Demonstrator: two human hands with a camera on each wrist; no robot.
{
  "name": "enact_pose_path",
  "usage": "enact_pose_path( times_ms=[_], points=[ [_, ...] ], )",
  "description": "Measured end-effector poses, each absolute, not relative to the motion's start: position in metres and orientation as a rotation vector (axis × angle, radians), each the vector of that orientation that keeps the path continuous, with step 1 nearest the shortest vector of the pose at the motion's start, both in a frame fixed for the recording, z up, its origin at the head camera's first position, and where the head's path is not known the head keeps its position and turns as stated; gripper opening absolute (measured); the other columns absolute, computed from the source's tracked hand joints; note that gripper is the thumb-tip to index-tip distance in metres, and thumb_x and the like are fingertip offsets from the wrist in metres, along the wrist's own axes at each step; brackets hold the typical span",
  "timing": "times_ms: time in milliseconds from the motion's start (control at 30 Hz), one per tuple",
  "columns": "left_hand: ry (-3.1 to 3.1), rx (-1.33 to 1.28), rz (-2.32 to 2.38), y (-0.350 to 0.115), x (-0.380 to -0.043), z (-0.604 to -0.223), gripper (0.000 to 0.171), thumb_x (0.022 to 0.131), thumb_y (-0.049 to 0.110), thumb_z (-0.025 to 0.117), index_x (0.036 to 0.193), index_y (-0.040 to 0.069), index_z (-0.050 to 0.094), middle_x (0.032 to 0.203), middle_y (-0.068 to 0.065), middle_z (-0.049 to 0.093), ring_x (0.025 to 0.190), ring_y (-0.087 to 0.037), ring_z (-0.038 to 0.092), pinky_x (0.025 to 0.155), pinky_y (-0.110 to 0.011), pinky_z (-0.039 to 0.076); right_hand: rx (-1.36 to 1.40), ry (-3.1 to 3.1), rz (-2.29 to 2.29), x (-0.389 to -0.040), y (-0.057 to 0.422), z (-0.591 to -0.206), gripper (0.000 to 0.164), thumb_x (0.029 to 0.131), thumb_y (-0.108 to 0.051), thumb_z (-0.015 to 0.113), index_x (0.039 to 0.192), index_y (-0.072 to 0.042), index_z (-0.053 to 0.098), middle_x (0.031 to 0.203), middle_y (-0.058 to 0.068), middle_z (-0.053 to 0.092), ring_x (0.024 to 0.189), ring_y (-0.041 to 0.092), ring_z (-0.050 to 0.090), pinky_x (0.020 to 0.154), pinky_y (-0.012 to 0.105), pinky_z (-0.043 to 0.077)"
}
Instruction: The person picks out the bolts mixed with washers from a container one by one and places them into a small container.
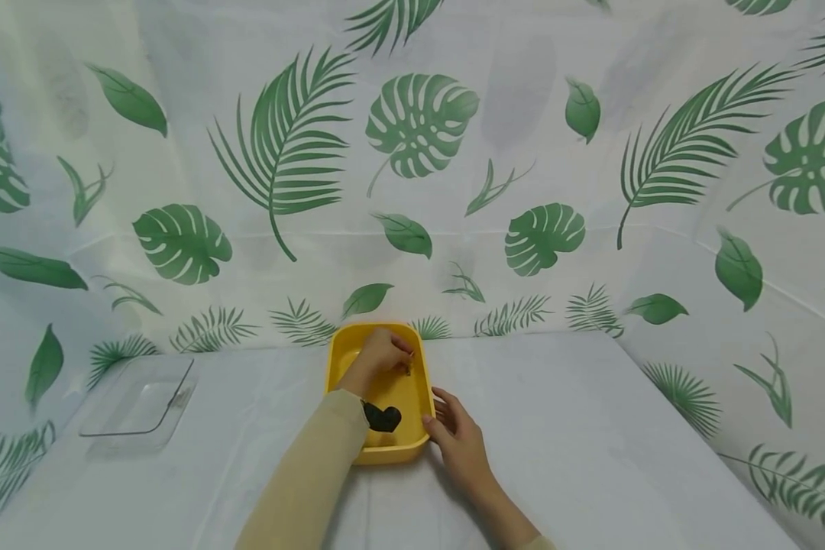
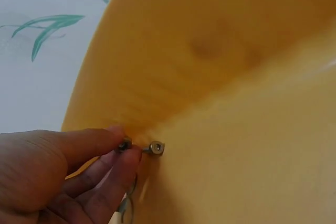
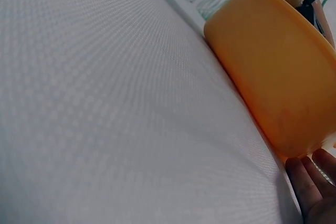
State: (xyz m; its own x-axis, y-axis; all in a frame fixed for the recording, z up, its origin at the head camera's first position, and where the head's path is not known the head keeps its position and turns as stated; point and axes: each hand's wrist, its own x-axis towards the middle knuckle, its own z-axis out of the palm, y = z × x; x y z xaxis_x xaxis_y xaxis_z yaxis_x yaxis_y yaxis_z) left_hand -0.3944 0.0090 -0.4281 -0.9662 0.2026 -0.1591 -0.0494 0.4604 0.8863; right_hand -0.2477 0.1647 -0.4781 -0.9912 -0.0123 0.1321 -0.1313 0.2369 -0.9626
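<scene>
My left hand [image 1: 385,353] reaches into a yellow plastic bin [image 1: 402,393], near its far right inner corner. Between thumb and fingers it pinches a small metal screw [image 2: 125,144], partly hidden by the fingertips. A second socket-head screw [image 2: 156,148] shows just beyond the fingers; whether it is held too is unclear. Under the fingers a thin wire loop [image 2: 127,208] is partly seen. At the bin's near right side, my right hand [image 1: 459,443] holds the wall, thumb on the rim and fingers [image 3: 302,179] against the outside.
A clear, open-topped container [image 1: 137,401] stands at the left on the white tablecloth [image 1: 557,443]. A dark object [image 1: 383,418] shows by the left sleeve's cuff, over the bin. Behind the table hangs a leaf-patterned sheet [image 1: 454,267].
</scene>
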Motion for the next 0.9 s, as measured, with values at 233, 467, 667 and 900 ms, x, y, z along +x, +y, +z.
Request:
enact_pose_path(
  times_ms=[233,467,667,900],
  points=[
    [2.478,0.198,1.432,-0.003,-0.389,-0.412,0.016,0.090,0.003,0.073,0.105,-0.002,0.076,0.100,-0.016,0.076,0.081,-0.023,0.073,0.082,-0.032,0.063,0.166,-2.388,1.855,-0.248,0.163,-0.481,0.047,0.100,-0.017,0.062,0.145,-0.010,0.050,0.138,0.021,0.063,0.123,0.034,0.065,0.084,0.027,0.061],
    [2.488,0.226,1.385,-0.018,-0.381,-0.397,0.019,0.092,0.005,0.072,0.109,-0.002,0.075,0.107,-0.016,0.074,0.088,-0.023,0.074,0.090,-0.038,0.061,0.155,-2.372,1.864,-0.249,0.164,-0.480,0.047,0.100,-0.015,0.061,0.145,-0.010,0.051,0.136,0.021,0.064,0.120,0.033,0.066,0.083,0.026,0.061],
    [2.522,0.218,1.395,-0.036,-0.372,-0.386,0.020,0.092,0.006,0.071,0.110,-0.002,0.075,0.109,-0.016,0.074,0.088,-0.022,0.075,0.090,-0.039,0.061,0.152,-2.369,1.885,-0.249,0.163,-0.479,0.048,0.100,-0.019,0.061,0.146,-0.011,0.050,0.138,0.020,0.063,0.122,0.032,0.066,0.084,0.026,0.061],
    [2.513,0.217,1.451,-0.059,-0.363,-0.374,0.023,0.094,0.009,0.069,0.113,-0.003,0.074,0.110,-0.018,0.074,0.086,-0.020,0.075,0.091,-0.041,0.061,0.137,-2.392,1.868,-0.250,0.164,-0.478,0.048,0.101,-0.020,0.060,0.147,-0.012,0.049,0.140,0.019,0.061,0.123,0.031,0.065,0.086,0.027,0.061]
  ],
)
